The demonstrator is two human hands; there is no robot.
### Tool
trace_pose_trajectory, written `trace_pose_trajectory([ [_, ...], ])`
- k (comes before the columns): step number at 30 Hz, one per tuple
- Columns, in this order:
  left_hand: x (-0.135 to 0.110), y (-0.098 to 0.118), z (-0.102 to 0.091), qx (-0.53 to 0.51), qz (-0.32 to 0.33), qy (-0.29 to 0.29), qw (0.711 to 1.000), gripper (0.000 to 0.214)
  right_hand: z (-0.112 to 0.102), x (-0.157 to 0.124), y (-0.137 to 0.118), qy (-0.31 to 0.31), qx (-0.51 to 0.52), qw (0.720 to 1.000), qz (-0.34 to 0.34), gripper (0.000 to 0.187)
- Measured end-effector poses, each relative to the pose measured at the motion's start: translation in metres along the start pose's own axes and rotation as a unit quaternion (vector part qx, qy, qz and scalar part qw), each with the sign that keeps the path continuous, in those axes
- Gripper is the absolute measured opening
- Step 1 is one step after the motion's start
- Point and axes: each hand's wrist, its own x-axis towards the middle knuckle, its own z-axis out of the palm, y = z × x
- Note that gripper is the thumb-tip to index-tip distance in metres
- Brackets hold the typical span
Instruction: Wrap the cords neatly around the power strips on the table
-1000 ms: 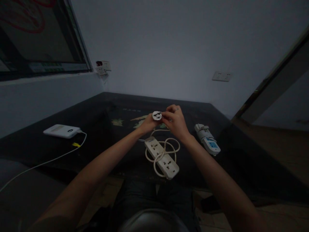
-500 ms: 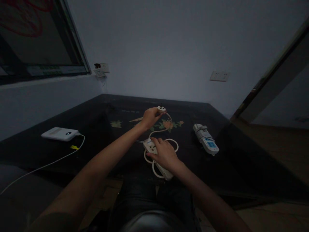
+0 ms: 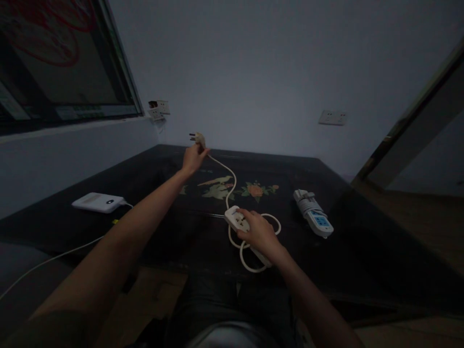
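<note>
My left hand [image 3: 194, 158] is closed around the base of a cream plug [image 3: 199, 139], raised over the far part of the table with its prongs pointing left. From the plug a cream cord [image 3: 234, 176] runs back to a white power strip [image 3: 235, 218] near the table's front edge. My right hand [image 3: 258, 232] grips the strip, thumb on one side and fingers over the other, covering part of its sockets. Loops of the cord lie around and beside the strip.
A second power strip [image 3: 314, 215], its grey cord wound round it, lies on the black table [image 3: 174, 241] to the right. At left is a white device [image 3: 97, 202] with a thin cable. Wall sockets [image 3: 332, 117] and corner sockets [image 3: 156, 113] sit beyond the table.
My left hand has carried the plug up, left and away from me, drawing the cord out longer and turning the prongs leftward. My right hand stays on the strip.
</note>
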Motion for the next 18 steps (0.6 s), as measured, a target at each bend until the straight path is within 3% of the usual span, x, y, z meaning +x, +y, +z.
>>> trace_pose_trajectory([
  [5,-0.010,-0.054,-0.033,-0.041,-0.110,0.057,0.991,0.027,-0.009,-0.003,0.009,0.067,0.041,0.997,0.025,0.058],
  [9,-0.015,-0.078,-0.046,-0.065,-0.154,0.061,0.984,0.029,-0.014,-0.005,0.018,0.088,0.112,0.990,-0.025,0.059],
  [13,-0.020,-0.083,-0.043,-0.059,-0.158,0.054,0.984,0.033,-0.015,-0.009,0.026,0.093,0.178,0.977,-0.074,0.059],
  [18,-0.032,-0.079,-0.018,-0.049,-0.145,-0.011,0.988,0.033,-0.016,-0.013,0.032,0.123,0.216,0.965,-0.087,0.056],
])
